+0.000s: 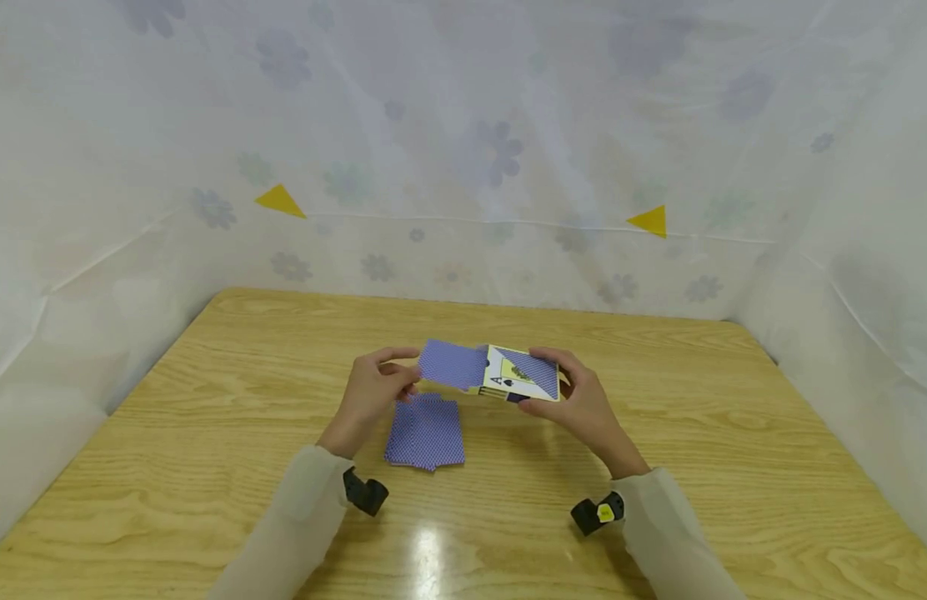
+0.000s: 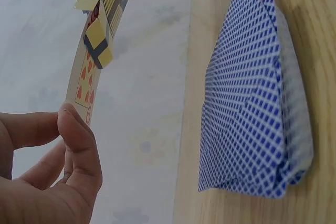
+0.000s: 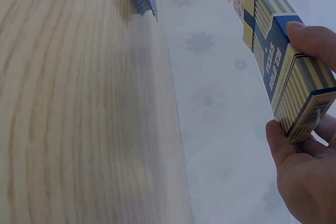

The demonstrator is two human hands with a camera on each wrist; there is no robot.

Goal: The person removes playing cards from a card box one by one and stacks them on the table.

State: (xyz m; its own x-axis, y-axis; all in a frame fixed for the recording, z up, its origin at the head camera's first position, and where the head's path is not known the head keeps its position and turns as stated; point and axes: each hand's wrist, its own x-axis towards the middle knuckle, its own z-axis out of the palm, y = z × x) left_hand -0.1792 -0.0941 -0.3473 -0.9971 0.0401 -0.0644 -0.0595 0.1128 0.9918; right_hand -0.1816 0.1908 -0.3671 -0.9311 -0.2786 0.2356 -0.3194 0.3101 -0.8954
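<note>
- Two pale sleeves with black wrist cameras frame the near edge of a wooden table (image 1: 208,467) inside a flower-print tent.
- Right hand (image 1: 579,400) grips a striped card box (image 1: 523,375) above the table, thumb and fingers curled round its closed end.
- Left hand (image 1: 373,387) pinches a blue-backed card (image 1: 453,364) half out of the box mouth, thumb (image 2: 79,140) pressed to its red-pip face; the card bows slightly.
- Directly below lies a loose pile of face-down cards (image 1: 426,433), its edges uneven.
- Done well, by my reading, the draw calls for a steady box, a straight pull along the box's length, and a light pinch so the card neither creases nor drags others out.
</note>
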